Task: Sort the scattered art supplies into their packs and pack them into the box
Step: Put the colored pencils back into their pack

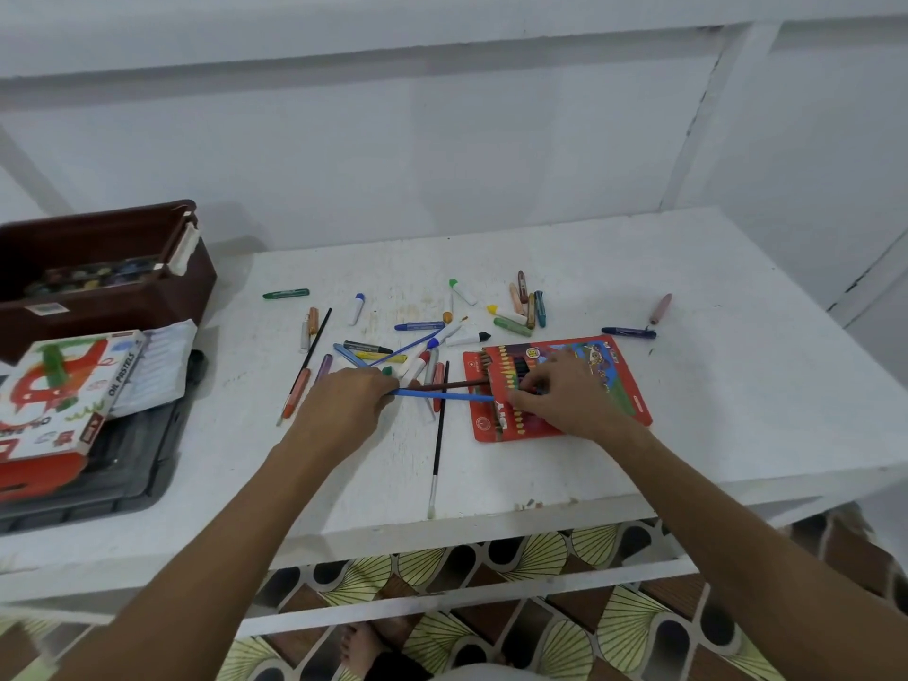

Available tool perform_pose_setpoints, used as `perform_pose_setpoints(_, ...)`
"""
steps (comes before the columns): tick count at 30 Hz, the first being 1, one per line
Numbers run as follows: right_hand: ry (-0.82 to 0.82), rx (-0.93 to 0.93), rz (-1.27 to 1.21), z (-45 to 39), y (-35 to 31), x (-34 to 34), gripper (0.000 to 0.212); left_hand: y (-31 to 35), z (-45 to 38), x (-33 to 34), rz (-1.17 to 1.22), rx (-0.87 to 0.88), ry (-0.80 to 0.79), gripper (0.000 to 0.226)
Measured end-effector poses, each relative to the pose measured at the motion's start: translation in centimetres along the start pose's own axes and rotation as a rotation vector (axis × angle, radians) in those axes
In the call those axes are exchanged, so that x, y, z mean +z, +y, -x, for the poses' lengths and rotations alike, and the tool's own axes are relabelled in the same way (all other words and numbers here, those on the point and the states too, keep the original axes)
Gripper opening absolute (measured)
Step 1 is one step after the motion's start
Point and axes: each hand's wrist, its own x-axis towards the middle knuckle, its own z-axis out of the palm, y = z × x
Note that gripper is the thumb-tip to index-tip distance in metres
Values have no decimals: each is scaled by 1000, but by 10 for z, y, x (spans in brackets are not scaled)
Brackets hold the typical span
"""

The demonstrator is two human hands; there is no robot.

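Your left hand (344,405) pinches a blue pencil (442,396); your right hand (565,395) grips the red pack (624,385) on the white surface (688,435) by a white wall (442,164).

A home: a rough white-painted worktop (565,464) against bare white walls (442,154), patterned floor tiles (442,572) at 6 o'clock, a bare foot (361,643).

Illumination is even, soft and moderately dim, with a cool bluish cast over the white wall (491,154) and desk (638,435). Shadows are faint and diffuse: a weak one lies on the wall just right of the brown box (123,267) at far left. No glare noted. Wide-angle distortion bends straight edges toward the frame borders. Overall definition is soft; small print is barely legible.
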Motion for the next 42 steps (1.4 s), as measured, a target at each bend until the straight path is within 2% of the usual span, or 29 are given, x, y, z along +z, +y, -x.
perform_pose_setpoints(4,-81,86,-341,1,-4,-10,20,4,-6,0,51,8,-6,19)
perform_pose_setpoints(11,1,122,-251,-2,-7,-5,22,-6,-9,10,179,25,73,13)
perform_pose_setpoints(20,-180,286,-584,-4,-11,-24,14,5,-18,15,196,95,104,18)
perform_pose_setpoints(24,-204,325,-626,-2,-11,-33,17,20,-27,14,132,197,115,22)
perform_pose_setpoints(27,-185,281,-551,1,-12,-35,18,30,-31,12,28,315,152,28)
perform_pose_setpoints(29,-162,253,-505,2,-10,-35,19,35,-34,12,-23,371,167,40)
perform_pose_setpoints(31,-170,237,-510,4,-9,-38,20,36,-34,14,-61,378,151,50)
perform_pose_setpoints(35,-167,183,-498,5,2,-40,23,27,-30,17,-106,421,186,53)
perform_pose_setpoints(38,62,159,-171,0,19,-32,39,25,-31,21,-132,440,183,55)
perform_pose_setpoints(40,190,200,41,0,27,-31,49,27,-33,23,-109,431,116,53)
perform_pose_setpoints(42,113,202,97,1,36,-34,65,31,-37,24,-90,407,65,52)
